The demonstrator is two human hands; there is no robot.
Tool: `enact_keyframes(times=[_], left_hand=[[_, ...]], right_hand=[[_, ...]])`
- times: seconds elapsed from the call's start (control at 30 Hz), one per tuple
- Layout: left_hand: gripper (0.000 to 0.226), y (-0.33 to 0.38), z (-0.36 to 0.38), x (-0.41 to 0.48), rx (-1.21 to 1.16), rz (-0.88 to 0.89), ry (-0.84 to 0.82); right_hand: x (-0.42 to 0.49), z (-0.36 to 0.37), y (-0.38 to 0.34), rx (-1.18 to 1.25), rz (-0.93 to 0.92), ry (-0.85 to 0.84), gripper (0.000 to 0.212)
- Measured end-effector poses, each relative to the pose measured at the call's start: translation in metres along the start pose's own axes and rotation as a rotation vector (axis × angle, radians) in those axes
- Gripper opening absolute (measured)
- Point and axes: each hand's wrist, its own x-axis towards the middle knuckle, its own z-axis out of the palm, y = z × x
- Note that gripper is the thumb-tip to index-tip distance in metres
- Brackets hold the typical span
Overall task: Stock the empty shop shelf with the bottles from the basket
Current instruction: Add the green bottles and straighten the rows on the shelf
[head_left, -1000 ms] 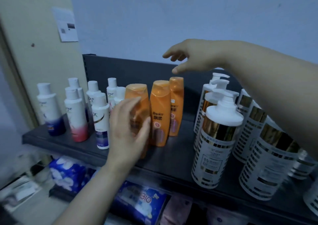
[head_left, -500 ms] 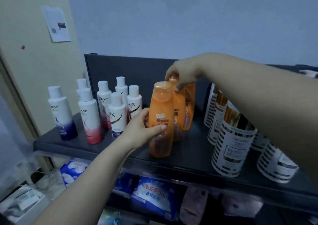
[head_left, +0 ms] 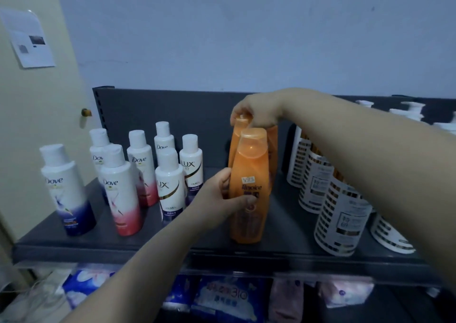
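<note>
The front orange bottle (head_left: 249, 174) has slid squarely before its mates. Left of it, white bottles (head_left: 170, 182) stand apart; my left hand (head_left: 217, 199) grips its waist, near the shelf (head_left: 296, 251) edge. Behind it, my right hand (head_left: 256, 113) pinches the rear orange bottle (head_left: 238, 127) by its cap. Right of it, bare shelf, then striped bottles (head_left: 343, 221).

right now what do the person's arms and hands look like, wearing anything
Both arms are bare as far as the frame shows. The left hand and the right hand have no gloves, and no ring shows on the fingers in view. Neither wrist carries a watch or band, and no sleeve reaches the forearms.
</note>
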Motion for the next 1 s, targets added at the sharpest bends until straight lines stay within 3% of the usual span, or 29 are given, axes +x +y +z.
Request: enact_keyframes(times=[0.1,0.2,0.3,0.4,0.5,1.0], left_hand=[[0.045,-0.002,-0.003,-0.003,-0.020,0.029,0.013],[0.063,-0.005,-0.014,-0.007,0.013,0.074,0.079],[0.066,-0.009,-0.018,-0.006,0.030,0.078,0.056],[0.057,-0.015,-0.010,-0.005,0.046,0.048,-0.014],[0.046,-0.022,-0.006,-0.004,0.019,0.014,-0.036],[0.053,-0.026,-0.007,-0.001,0.020,0.016,-0.051]], right_hand=[[-0.004,-0.012,0.008,0.004,-0.011,-0.010,0.060],[-0.010,-0.040,0.027,0.096,0.005,0.137,0.064],[-0.004,-0.039,0.038,-0.049,0.107,0.068,0.064],[0.013,-0.015,0.041,-0.009,0.184,-0.094,0.051],[0.027,-0.006,0.048,0.086,0.158,-0.071,0.024],[0.074,0.009,0.046,0.078,0.082,0.099,0.032]])
